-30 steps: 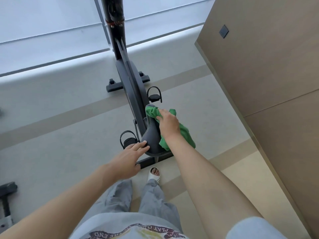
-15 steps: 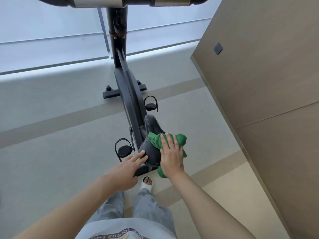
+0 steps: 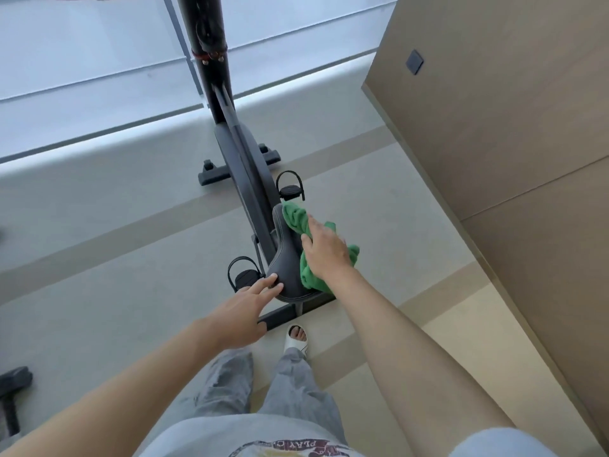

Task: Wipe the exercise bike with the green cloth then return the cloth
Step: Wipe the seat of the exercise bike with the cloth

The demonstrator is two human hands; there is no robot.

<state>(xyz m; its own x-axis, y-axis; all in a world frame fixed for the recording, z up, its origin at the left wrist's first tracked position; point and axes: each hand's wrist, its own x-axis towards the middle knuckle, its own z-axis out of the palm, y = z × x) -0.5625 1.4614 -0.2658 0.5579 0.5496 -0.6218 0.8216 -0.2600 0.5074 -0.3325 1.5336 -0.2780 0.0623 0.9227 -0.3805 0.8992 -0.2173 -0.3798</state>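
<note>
A dark grey exercise bike (image 3: 242,159) stands on the floor in front of me, its black saddle (image 3: 286,258) pointing away. The green cloth (image 3: 298,219) lies bunched over the right side of the saddle, reaching up to its nose. My right hand (image 3: 326,252) presses flat on the cloth, fingers pointing forward. My left hand (image 3: 245,311) rests with spread fingertips on the saddle's rear left edge and holds nothing. The handlebar is mostly out of frame at the top.
A beige wood-panel wall (image 3: 510,143) with a small dark switch (image 3: 414,62) runs close along the right. Windows (image 3: 82,61) lie beyond the bike. The bike's pedals (image 3: 290,189) stick out on both sides. Black equipment (image 3: 13,390) sits at the left edge. My sandalled foot (image 3: 296,338) is under the saddle.
My right hand has slid the cloth forward along the saddle toward its nose, after pulling it back half a second ago. The left hand has stayed on the saddle's rear edge.
</note>
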